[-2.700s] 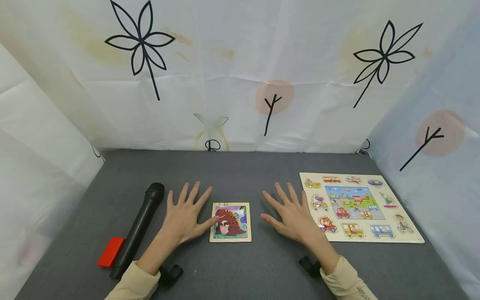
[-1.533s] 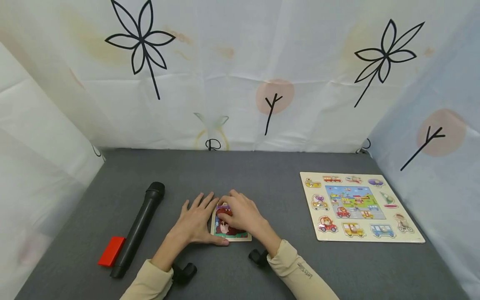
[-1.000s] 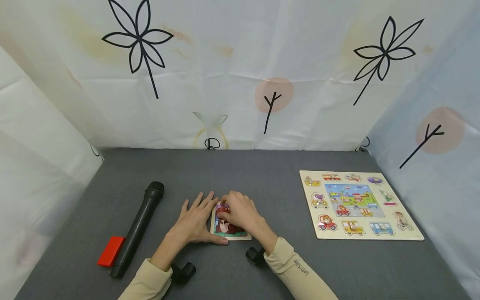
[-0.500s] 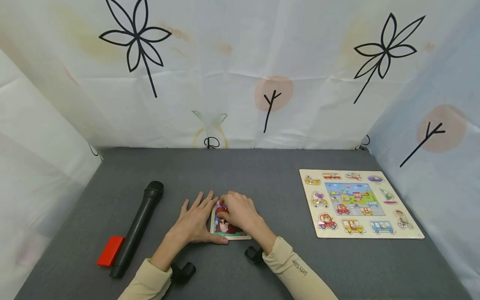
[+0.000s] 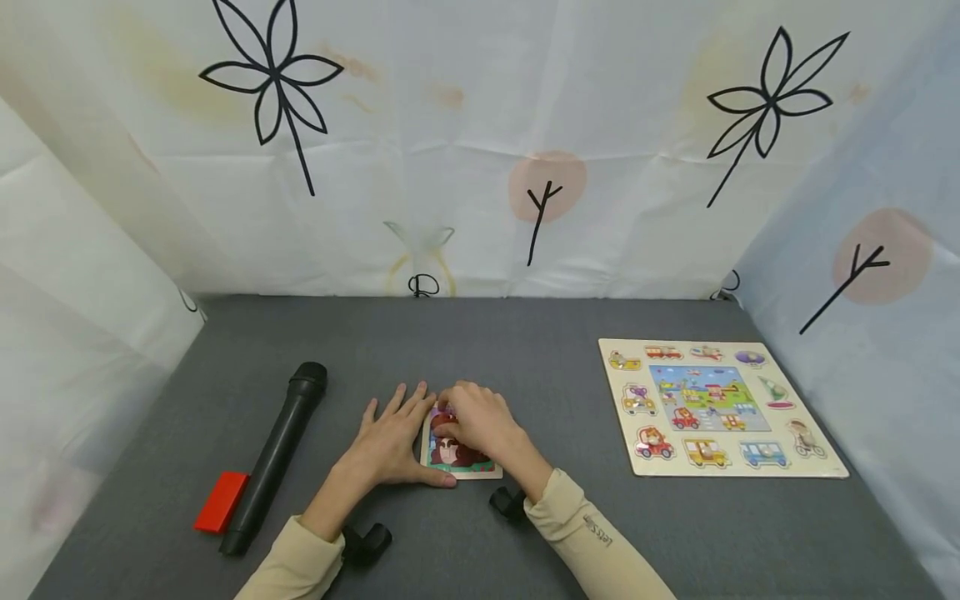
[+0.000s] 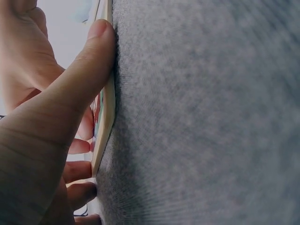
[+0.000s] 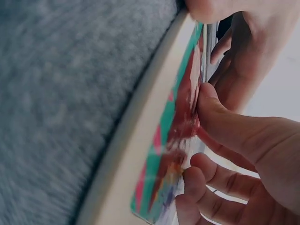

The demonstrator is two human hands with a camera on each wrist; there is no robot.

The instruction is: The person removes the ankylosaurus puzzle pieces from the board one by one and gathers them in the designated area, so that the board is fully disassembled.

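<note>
A small square dinosaur jigsaw puzzle [image 5: 463, 462] in a pale wooden frame lies flat on the grey table. My left hand [image 5: 390, 446] braces it: the thumb [image 6: 86, 70] lies along the near edge, and the extended fingers reach past the left side. My right hand [image 5: 483, 423] bends over the upper part of the picture and hides some of it. In the right wrist view, the curled fingers and thumb [image 7: 213, 105] touch the printed surface [image 7: 180, 112]. Whether a piece is lifted between them is hidden.
A black microphone [image 5: 277, 458] lies slantwise at the left, with a red block [image 5: 221, 502] beside its lower end. At the right rests a larger wooden vehicle puzzle board [image 5: 626, 417]. White printed cloth [image 5: 465, 125] stands around the table.
From being spread apart on either side of the puzzle, both hands have come in to it; the right fingers have curled onto the picture. Over the last second they have barely moved.
</note>
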